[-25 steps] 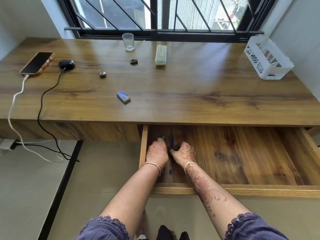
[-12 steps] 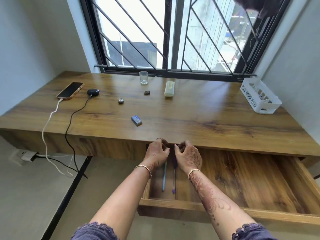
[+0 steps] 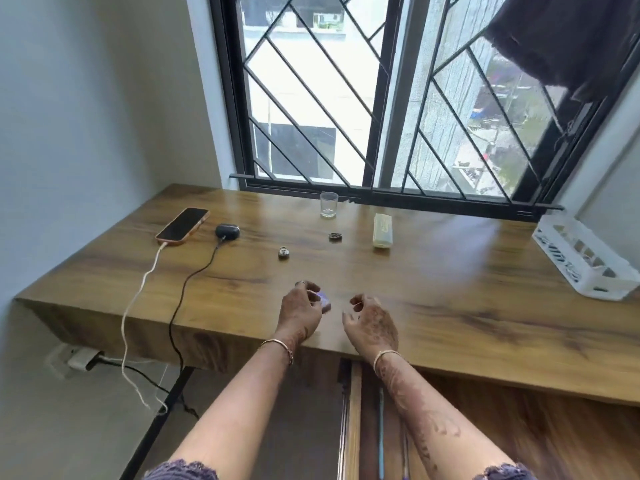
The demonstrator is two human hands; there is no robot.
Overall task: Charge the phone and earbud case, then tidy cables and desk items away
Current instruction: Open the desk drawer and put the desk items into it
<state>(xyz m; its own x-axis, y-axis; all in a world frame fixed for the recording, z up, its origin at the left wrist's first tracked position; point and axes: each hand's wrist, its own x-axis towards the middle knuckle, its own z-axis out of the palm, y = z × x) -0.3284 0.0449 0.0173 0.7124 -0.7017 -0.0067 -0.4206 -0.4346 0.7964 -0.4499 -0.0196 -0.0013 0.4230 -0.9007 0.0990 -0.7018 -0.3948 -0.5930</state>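
The phone (image 3: 182, 226) lies at the desk's far left with a white cable (image 3: 138, 296) plugged in. Beside it sits the black earbud case (image 3: 227, 231) on a black cable (image 3: 188, 285). Both cables hang over the front edge to a wall plug (image 3: 81, 358). My left hand (image 3: 300, 308) curls over a small blue box (image 3: 324, 302) near the front edge, fingers touching it. My right hand (image 3: 372, 322) hovers just right of it, fingers bent and apart, holding nothing. The drawer (image 3: 519, 431) under the desk stands open, with pens (image 3: 381, 427) at its left end.
On the desk also stand a small glass (image 3: 328, 204), a pale rectangular case (image 3: 382, 230), a small padlock (image 3: 284, 252) and a small dark metal item (image 3: 335, 236). A white plastic basket (image 3: 585, 263) sits at the right end by the wall. Barred window behind.
Both hands have come up out of the drawer onto the desk top. My left hand has reached the blue box. The view has tilted upward.
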